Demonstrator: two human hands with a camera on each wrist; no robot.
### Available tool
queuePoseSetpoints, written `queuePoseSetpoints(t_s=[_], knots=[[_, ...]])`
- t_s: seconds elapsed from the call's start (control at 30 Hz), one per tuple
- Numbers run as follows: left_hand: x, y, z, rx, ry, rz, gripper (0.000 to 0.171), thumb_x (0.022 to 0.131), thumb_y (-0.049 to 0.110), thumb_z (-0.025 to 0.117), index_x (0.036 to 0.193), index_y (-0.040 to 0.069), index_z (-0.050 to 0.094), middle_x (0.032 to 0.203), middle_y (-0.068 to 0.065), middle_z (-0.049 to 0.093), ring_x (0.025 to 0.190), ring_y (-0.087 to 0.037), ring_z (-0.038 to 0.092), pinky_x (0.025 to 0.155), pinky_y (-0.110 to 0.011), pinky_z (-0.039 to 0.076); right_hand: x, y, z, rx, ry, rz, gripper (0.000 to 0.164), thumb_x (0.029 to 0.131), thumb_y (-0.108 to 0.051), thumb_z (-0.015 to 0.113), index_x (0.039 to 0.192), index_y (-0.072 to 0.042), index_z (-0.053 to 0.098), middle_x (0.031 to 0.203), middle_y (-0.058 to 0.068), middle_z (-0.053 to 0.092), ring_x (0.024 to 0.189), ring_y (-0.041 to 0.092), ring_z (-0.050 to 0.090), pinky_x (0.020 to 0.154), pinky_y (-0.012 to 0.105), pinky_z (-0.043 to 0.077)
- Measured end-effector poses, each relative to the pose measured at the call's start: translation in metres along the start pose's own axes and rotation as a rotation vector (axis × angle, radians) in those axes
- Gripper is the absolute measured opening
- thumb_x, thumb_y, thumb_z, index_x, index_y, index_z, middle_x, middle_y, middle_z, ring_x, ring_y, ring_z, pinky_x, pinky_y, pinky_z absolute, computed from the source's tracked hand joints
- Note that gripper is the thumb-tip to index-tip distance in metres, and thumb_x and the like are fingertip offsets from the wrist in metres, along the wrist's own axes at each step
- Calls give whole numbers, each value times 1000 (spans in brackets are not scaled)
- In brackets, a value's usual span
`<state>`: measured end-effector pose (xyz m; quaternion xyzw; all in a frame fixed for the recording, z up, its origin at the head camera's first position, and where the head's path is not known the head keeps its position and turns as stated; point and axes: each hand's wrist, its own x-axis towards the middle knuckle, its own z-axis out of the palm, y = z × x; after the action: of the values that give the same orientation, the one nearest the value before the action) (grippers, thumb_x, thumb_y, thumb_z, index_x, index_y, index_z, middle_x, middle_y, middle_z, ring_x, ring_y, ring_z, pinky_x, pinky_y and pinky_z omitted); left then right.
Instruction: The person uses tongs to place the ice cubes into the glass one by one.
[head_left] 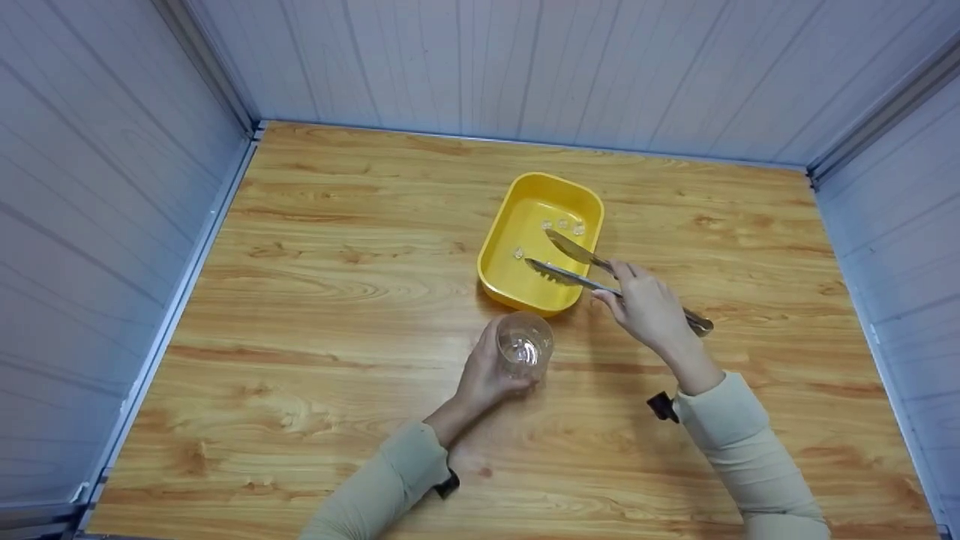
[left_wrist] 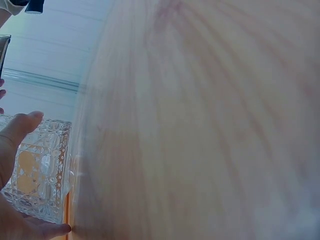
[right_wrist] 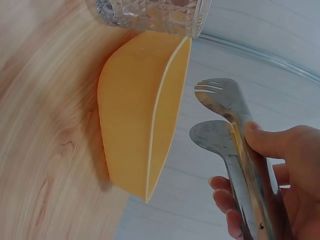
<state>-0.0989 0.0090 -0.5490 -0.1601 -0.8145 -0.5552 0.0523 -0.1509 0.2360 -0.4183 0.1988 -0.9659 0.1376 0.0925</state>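
My left hand [head_left: 480,379] grips a clear drinking glass [head_left: 525,346] close by the near end of a yellow plastic bin [head_left: 510,283]. In the left wrist view the glass [left_wrist: 50,150] shows a cut pattern, with thumb and fingers round it. Metal serving tongs [head_left: 577,279] are held by my right hand [head_left: 651,309], thumb on one arm and fingers on the other. Their tips are spread apart over the bin, with nothing between them in the right wrist view. Several small clear pieces [head_left: 578,229], like ice cubes, lie on the bin's floor.
The wood-grain table [head_left: 322,300] carries the bin near its middle. Pale panelled walls [head_left: 450,67] stand at the back and on both sides. Each wrist wears a small black device [head_left: 663,406].
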Motion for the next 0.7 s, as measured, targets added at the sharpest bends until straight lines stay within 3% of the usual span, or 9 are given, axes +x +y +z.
queuePoseSetpoints(t_s=[0.7], knots=[[-1, 0, 0, 11, 5, -20, 97, 52, 28, 84, 130, 9, 30, 122, -5, 46, 111, -18, 44, 93, -36, 37, 27, 12, 22, -109, -143, 43, 44, 83, -28, 61, 109, 6, 54, 87, 21, 58, 67, 36, 57, 52, 45, 48]])
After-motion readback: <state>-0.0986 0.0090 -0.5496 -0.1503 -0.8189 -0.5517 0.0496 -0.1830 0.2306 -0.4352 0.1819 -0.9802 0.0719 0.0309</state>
